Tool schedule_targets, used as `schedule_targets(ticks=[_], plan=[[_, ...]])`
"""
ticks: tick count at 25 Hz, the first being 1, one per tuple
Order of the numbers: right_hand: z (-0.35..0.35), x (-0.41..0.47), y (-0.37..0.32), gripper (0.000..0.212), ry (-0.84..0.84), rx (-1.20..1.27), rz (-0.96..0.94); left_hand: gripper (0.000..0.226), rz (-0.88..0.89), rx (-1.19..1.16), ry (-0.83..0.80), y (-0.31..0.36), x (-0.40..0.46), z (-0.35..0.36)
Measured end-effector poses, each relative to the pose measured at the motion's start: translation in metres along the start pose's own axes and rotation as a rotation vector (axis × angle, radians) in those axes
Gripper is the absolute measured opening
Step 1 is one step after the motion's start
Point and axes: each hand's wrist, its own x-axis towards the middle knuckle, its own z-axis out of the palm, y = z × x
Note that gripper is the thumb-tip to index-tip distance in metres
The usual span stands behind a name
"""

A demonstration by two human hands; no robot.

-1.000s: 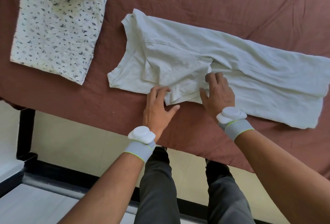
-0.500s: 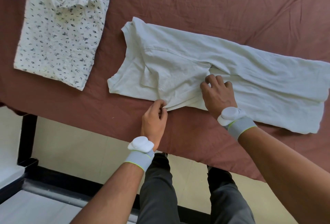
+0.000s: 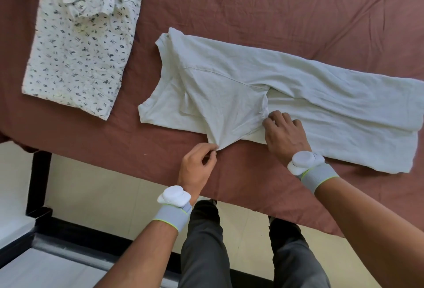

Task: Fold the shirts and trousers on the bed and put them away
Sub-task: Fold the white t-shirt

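two hands at the near bed (image 3: 229, 0) edge. left hand (image 3: 197, 168) now pinches the pale t-shirt (image 3: 229, 85) sleeve corner, drawn further toward the edge than half a second ago. right hand (image 3: 285, 136), fingers curled, still presses the shirt's middle. folded printed shirt (image 3: 80, 53) lies beyond, left.

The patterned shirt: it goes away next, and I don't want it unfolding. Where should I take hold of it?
Probably slide flat hands under the two long sides of the patterned shirt, left and right. It lies folded in a rectangle, collar at the far end, so supporting both sides keeps the layers together.
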Motion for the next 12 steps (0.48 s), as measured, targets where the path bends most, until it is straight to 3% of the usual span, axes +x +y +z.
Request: schedule_targets(ticks=[4, 8, 9, 10, 12], plan=[[-0.007, -0.001, -0.018, 0.037, 0.024, 0.019, -0.083, 0.027, 0.102, 0.008, -0.097, -0.004, 0.001, -0.008], [-0.001, 0.016, -0.042, 0.080, -0.112, -0.061, -0.229, 0.079, 0.152, 0.393, -0.139, -0.007, 0.022, -0.013], [0.002, 0.020, -0.044, 0.091, -0.152, -0.091, -0.256, 0.083, 0.199, 0.453, -0.170, -0.008, 0.032, -0.014], [0.005, 0.024, -0.046, 0.098, -0.181, -0.117, -0.273, 0.078, 0.279, 0.477, -0.205, -0.012, 0.043, -0.016], [0.008, 0.028, -0.047, 0.102, -0.204, -0.140, -0.273, 0.044, 0.505, 0.444, -0.253, -0.020, 0.064, -0.024]])
